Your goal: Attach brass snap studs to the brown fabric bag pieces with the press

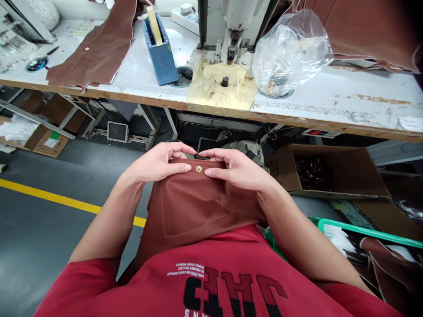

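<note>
A reddish-brown leather-like piece (194, 207) with stitched lines hangs over my lap. Along its upper edge sits a round gold-coloured snap button (198, 169). My left hand (161, 163) pinches that edge just left of the button, thumb on the near face and fingers behind. On the other side of the button, my right hand (233, 167) grips the same edge in the same way. Both thumbs lie close to the button. Beyond my hands, on the bench, stands a press machine (232, 44) above a small dark die (225, 82) set in yellowish tape.
The workbench (139, 94) carries a blue tape dispenser (161, 57), brown material (99, 48) and a clear plastic bag (291, 48) over a round tray of small metal parts. A cardboard box (346, 191) and a green crate (370, 235) are at right. Yellow line (66, 198) marks the floor.
</note>
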`<action>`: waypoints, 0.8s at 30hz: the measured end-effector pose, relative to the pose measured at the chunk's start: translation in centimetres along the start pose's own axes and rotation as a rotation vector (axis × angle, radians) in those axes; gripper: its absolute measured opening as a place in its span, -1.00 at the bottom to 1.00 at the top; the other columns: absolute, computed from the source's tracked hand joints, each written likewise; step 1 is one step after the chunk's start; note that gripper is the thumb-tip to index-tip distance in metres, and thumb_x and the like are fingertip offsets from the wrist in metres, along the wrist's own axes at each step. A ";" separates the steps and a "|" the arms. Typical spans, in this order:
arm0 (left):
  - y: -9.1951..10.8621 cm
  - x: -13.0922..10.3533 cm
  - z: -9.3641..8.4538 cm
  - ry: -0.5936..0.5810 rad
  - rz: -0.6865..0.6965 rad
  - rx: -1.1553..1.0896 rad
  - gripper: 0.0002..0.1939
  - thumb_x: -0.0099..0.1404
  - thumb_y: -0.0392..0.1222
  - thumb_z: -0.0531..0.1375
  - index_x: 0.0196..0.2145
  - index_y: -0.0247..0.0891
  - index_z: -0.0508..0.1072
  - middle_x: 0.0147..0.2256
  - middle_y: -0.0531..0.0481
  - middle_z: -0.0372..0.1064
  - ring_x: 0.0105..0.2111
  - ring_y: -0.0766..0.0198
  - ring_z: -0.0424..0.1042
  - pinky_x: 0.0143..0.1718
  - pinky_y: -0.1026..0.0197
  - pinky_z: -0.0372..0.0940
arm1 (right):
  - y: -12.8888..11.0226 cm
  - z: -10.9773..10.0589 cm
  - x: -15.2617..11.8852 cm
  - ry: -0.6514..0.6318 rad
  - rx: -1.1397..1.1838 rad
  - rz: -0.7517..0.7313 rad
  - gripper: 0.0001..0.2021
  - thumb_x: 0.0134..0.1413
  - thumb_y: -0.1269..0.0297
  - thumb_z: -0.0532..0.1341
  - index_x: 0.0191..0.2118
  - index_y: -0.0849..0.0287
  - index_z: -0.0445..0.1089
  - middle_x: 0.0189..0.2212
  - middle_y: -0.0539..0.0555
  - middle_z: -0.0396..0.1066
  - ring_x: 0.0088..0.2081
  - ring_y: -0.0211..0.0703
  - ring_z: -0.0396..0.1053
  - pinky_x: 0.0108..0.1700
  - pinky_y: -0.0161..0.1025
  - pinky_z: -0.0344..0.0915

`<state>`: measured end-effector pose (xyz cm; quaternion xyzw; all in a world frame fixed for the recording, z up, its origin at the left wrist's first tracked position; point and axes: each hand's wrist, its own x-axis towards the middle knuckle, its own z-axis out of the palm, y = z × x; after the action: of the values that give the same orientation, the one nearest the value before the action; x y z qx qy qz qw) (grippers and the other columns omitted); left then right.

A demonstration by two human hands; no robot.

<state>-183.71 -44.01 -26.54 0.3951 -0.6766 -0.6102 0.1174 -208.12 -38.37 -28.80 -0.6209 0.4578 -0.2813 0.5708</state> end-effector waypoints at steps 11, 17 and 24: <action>0.9 0.7 -2.4 0.262 0.017 0.223 -0.73 0.23 0.00 0.29 -0.30 -0.29 0.51 -0.38 -0.04 0.54 -0.41 0.24 0.46 -0.43 0.29 0.26 | -2.7 -2.2 3.3 0.372 -0.656 -0.203 -0.55 0.11 0.29 0.28 0.14 0.17 0.42 -0.01 0.19 0.49 0.06 0.14 0.37 0.14 0.04 0.24; -0.4 1.7 -2.9 0.842 0.075 0.498 -0.76 0.30 0.01 0.20 -0.30 -0.22 0.50 -0.44 0.03 0.49 -0.48 0.29 0.36 -0.40 0.24 0.19 | -3.2 1.1 4.4 0.349 -0.438 -0.119 -0.55 0.26 0.07 0.19 0.21 0.05 0.33 -0.07 0.13 0.55 -0.17 -0.02 0.54 -0.03 -0.08 0.39; -1.2 3.8 1.6 0.845 0.175 -0.184 -0.70 0.32 0.02 0.19 -0.19 -0.27 0.52 -0.24 -0.07 0.55 -0.23 0.24 0.49 -0.15 0.21 0.34 | -2.8 4.1 5.9 0.275 -0.323 0.005 -0.22 0.29 -0.21 0.01 0.45 0.09 -0.18 -0.04 0.23 0.53 -0.05 0.12 0.52 0.00 0.01 0.34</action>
<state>-186.73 -45.34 -29.26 0.5389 -0.5430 -0.4406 0.4696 -201.37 -42.02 -27.87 -0.6588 0.5722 -0.2851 0.3967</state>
